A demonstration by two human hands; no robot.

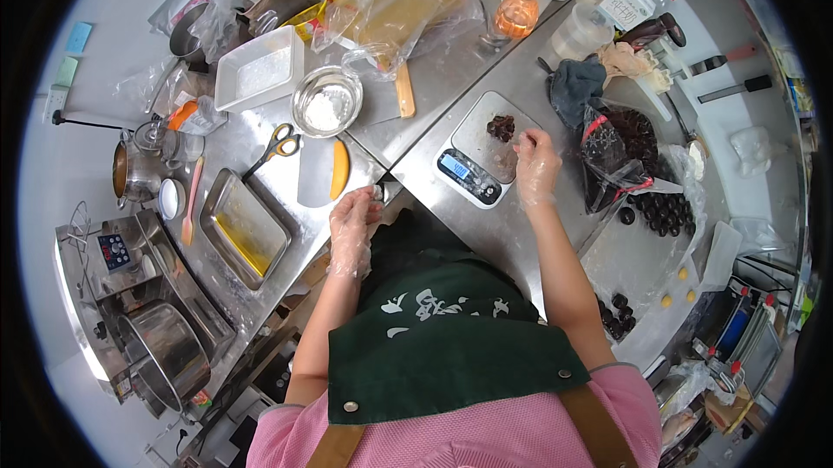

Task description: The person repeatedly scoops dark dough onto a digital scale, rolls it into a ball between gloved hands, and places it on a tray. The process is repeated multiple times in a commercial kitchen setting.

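Note:
My right hand (538, 165), in a clear plastic glove, is at the right side of a white digital kitchen scale (478, 148). Its fingers are bent beside a dark, lumpy clump of food (501, 128) on the scale's metal plate; whether they pinch anything is unclear. The lit display shows a reading. My left hand (353, 221), also gloved, is over the table edge near the seam, fingers curled together; I cannot tell whether it holds something. An opened bag of dark filling (628, 136) lies right of the scale, above many round dark balls (664, 213).
To the left are a bench scraper with yellow handle (339, 170), scissors (280, 146), a metal tray (246, 234), a steel bowl of white powder (327, 102) and a white plastic tub (259, 70). A spray bottle (517, 12) stands behind. A dark cloth (576, 89) lies right.

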